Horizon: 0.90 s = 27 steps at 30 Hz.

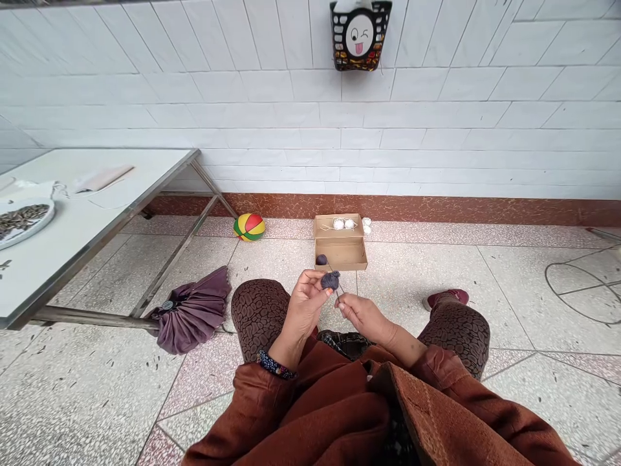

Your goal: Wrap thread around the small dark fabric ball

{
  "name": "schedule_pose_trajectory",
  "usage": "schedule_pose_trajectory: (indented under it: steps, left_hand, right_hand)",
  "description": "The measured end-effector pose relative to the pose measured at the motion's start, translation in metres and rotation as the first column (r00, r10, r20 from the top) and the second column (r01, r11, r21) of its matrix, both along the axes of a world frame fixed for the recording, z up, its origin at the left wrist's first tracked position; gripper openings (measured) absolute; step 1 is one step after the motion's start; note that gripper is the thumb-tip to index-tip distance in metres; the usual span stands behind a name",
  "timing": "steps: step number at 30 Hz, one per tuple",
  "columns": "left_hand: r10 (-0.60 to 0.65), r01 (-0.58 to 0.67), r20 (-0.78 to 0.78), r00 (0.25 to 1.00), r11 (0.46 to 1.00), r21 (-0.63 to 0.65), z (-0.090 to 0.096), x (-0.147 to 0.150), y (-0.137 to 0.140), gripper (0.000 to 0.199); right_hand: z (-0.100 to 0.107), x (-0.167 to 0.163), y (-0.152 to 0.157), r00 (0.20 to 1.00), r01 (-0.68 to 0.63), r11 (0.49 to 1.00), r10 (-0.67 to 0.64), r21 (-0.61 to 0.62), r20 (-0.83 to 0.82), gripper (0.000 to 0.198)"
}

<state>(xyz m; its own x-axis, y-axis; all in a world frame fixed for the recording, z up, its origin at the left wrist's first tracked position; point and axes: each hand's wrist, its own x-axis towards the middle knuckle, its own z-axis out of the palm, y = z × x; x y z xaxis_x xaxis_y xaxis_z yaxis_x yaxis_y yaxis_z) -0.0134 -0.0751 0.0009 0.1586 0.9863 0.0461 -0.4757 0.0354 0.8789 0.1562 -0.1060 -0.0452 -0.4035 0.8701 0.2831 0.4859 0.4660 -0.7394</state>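
Note:
My left hand (pixel 310 296) is closed on a small dark blue-grey ball of yarn (pixel 330 280), pinched between thumb and fingers above my lap. Close beside it, my right hand (pixel 361 315) grips the lower end of a thin dark needle (pixel 340 287), which runs up past the yarn. Whether its tip passes through the yarn or behind it I cannot tell. Beyond my hands an open cardboard box (pixel 342 253) lies on the floor. Another dark ball (pixel 321 259) rests in its near left corner, and white yarn balls (pixel 343 224) sit in its lid part.
To the left stands a white table (pixel 97 213) with metal legs, carrying a plate of seeds (pixel 24 220). A folded purple umbrella (pixel 194 310) leans beneath its edge. A colourful ball (pixel 249 227) lies near the wall, a wire stand (pixel 587 291) at far right. A black basket (pixel 361 35) hangs above.

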Motion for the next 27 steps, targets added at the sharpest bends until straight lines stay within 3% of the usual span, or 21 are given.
schedule_pose_trajectory:
  steps: [3, 6, 12, 16, 18, 20, 23, 27]
  left_hand:
    - [0.144, -0.145, -0.166, 0.976, 0.989, 0.006, -0.007, 0.000, 0.004, 0.031]
    - [0.169, -0.157, -0.302, 0.938, 0.986, 0.063, -0.011, -0.002, 0.006, 0.029]
    - [0.057, 0.075, -0.493, 0.868, 0.967, 0.243, -0.010, -0.002, 0.000, 0.026]
    - [-0.187, 0.298, -0.425, 0.886, 0.931, 0.212, -0.004, 0.000, -0.007, 0.025]
    - [-0.252, 0.336, -0.351, 0.902, 0.920, 0.202, -0.001, 0.000, -0.009, 0.027]
    - [-0.251, 0.308, -0.279, 0.927, 0.933, 0.184, 0.001, 0.000, -0.009, 0.029]
    - [-0.141, 0.172, -0.203, 0.969, 0.975, 0.140, 0.001, -0.002, -0.007, 0.032]
    - [0.066, -0.040, -0.244, 0.968, 0.993, 0.108, -0.002, -0.003, -0.001, 0.031]
  right_hand:
    - [0.003, -0.002, -0.005, 0.986, -0.152, 0.987, 0.148, 0.053, 0.082, 0.029]
    - [0.016, 0.003, -0.006, 0.978, -0.190, 0.971, 0.174, 0.144, 0.117, 0.029]
    - [0.047, 0.022, 0.005, 0.999, 0.036, 0.957, -0.040, 0.288, 0.007, 0.025]
    - [0.047, 0.027, 0.013, 0.976, 0.209, 0.946, -0.184, 0.246, -0.120, 0.023]
    - [0.039, 0.024, 0.013, 0.968, 0.233, 0.951, -0.206, 0.204, -0.146, 0.023]
    - [0.028, 0.018, 0.011, 0.970, 0.214, 0.964, -0.190, 0.160, -0.153, 0.024]
    - [0.011, 0.008, 0.005, 0.987, 0.144, 0.981, -0.133, 0.128, -0.093, 0.028]
    - [0.006, -0.001, -0.006, 0.993, -0.082, 0.982, 0.066, 0.170, 0.101, 0.033]
